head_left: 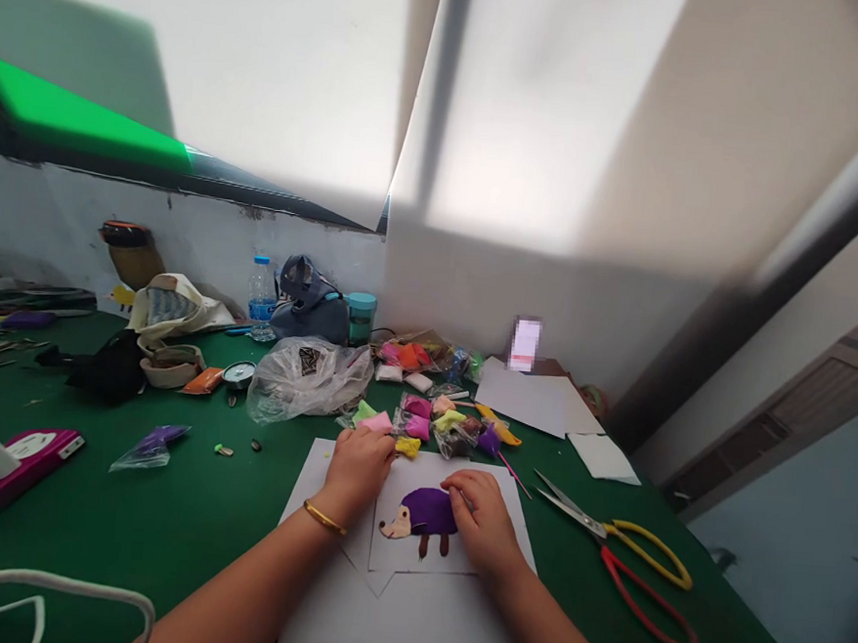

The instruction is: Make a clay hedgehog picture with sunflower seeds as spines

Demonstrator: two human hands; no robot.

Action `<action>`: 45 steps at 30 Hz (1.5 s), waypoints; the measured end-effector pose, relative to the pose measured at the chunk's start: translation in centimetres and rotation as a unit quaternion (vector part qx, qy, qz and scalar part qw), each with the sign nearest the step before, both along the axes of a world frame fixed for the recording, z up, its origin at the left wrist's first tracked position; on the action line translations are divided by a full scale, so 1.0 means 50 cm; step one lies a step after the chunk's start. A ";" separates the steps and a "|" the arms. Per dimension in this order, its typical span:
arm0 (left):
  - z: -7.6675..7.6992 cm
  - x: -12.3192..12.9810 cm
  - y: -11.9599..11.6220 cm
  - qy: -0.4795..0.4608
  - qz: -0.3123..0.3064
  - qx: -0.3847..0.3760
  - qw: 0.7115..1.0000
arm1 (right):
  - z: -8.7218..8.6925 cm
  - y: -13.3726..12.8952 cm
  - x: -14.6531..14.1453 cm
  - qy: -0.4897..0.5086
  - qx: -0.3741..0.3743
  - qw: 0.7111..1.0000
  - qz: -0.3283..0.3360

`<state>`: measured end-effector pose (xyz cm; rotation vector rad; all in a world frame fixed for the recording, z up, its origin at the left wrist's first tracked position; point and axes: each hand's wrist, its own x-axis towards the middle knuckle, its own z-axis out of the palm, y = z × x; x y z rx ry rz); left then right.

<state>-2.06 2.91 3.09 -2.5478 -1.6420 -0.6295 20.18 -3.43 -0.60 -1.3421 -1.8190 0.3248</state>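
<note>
A hedgehog picture point(427, 509) of what looks like soft clay lies on white paper in front of me, with a purple back, pale face and brown legs. My right hand point(485, 521) rests over its right end, fingers bent loosely and lying against the purple part and the paper. At the paper's far edge, my left hand point(358, 468) reaches to a pink clay packet point(378, 423) and a yellow clay piece point(407, 447). Its fingers are curled; the fingertips and anything between them are hidden. A gold bangle point(325, 518) circles the left wrist.
Small bags of coloured clay point(458, 431) crowd the area beyond the paper. Scissors point(598, 529) lie open at right, near white sheets point(523, 397). A clear plastic bag point(311, 382), bottle point(260, 300) and phone point(524, 345) stand farther back. A white cable point(50, 581) loops at front left.
</note>
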 end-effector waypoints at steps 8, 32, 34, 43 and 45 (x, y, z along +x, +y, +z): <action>0.000 0.002 -0.035 -0.082 -0.069 -0.046 0.993 | 0.020 0.003 -0.012 0.027 -0.043 0.997 0.050; -0.033 -0.007 -0.121 -0.088 -0.146 -0.115 0.979 | 0.010 -0.010 -0.014 0.005 -0.079 0.997 0.006; -0.036 -0.007 -0.119 -0.081 -0.141 -0.120 0.979 | 0.010 -0.011 -0.016 -0.007 -0.078 0.997 0.005; -0.047 -0.008 -0.114 -0.080 -0.139 -0.128 0.979 | 0.008 -0.014 -0.022 -0.036 -0.068 0.997 0.006; -0.049 -0.008 -0.114 -0.079 -0.140 -0.128 0.979 | 0.008 -0.015 -0.023 -0.039 -0.068 0.997 0.005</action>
